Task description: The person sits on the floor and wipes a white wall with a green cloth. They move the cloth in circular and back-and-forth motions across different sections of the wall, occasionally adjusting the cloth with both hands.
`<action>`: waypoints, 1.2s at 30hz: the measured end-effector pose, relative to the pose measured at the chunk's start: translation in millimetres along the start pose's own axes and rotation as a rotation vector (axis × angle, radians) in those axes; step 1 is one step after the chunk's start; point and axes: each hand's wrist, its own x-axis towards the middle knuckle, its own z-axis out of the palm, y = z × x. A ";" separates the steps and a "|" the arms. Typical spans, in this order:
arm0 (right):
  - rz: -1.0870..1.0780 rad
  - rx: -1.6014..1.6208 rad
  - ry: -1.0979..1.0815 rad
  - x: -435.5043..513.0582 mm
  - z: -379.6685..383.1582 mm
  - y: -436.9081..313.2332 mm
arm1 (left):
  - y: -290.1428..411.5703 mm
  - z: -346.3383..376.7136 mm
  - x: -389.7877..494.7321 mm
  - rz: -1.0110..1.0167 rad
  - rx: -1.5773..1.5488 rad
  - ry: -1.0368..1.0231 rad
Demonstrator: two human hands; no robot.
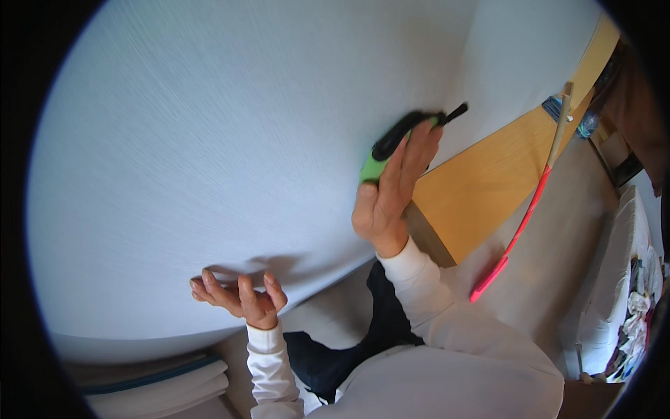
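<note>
Before me rises a pale, finely streaked wall [209, 157]. My right hand [392, 183] is on a green and black hand tool [390, 141] held against the wall, fingers stretched along it. A thin black end points up to the right; the palm hides the rest, so its exact kind cannot be told. Lower left, my left hand [243, 296] holds nothing, its fingers apart and slightly curled beside the wall. A shadow falls behind it; whether a fingertip touches the wall cannot be told.
A low wooden cabinet [476, 188] stands along the wall on the right. A long stick with a red lower part [534, 204] and pink flat end slants beside it. White padded slabs [167, 390] lie lower left. A white mattress-like block [610, 293] with heaped cloth is far right.
</note>
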 end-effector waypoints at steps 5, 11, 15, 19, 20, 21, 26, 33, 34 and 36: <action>0.046 -0.012 -0.024 -110.6 -11.1 29.8 | 8.0 22.0 -82.4 0.024 0.085 -0.045; 0.109 -0.038 -0.108 -250.4 -16.3 49.4 | 3.1 39.1 -130.7 0.053 0.043 -0.016; 0.112 -0.034 -0.151 -300.0 -22.6 48.5 | 0.5 40.1 -129.6 0.085 0.018 0.004; 0.074 -0.026 -0.089 -250.8 -24.0 41.7 | 1.0 37.4 -121.5 0.097 0.002 -0.014; 0.061 -0.023 -0.077 -222.6 -23.1 41.0 | 1.7 36.6 -120.6 0.103 -0.002 -0.004; 0.059 -0.028 -0.083 -193.0 -21.3 42.1 | 1.8 35.9 -121.2 0.089 -0.005 -0.026; -0.013 -0.099 -0.074 -83.4 -14.6 40.7 | 6.1 34.7 -126.0 0.032 -0.069 -0.018; 0.014 0.122 -0.168 -203.9 -9.6 -1.2 | 12.5 23.5 -120.7 -0.020 -0.142 -0.067; -0.016 0.120 -0.225 -227.5 -9.8 -6.6 | 13.9 18.9 -120.8 -0.040 -0.140 -0.104; -0.111 0.107 -0.282 -254.6 -12.5 -1.7 | 21.7 7.3 -125.0 -0.068 -0.229 -0.095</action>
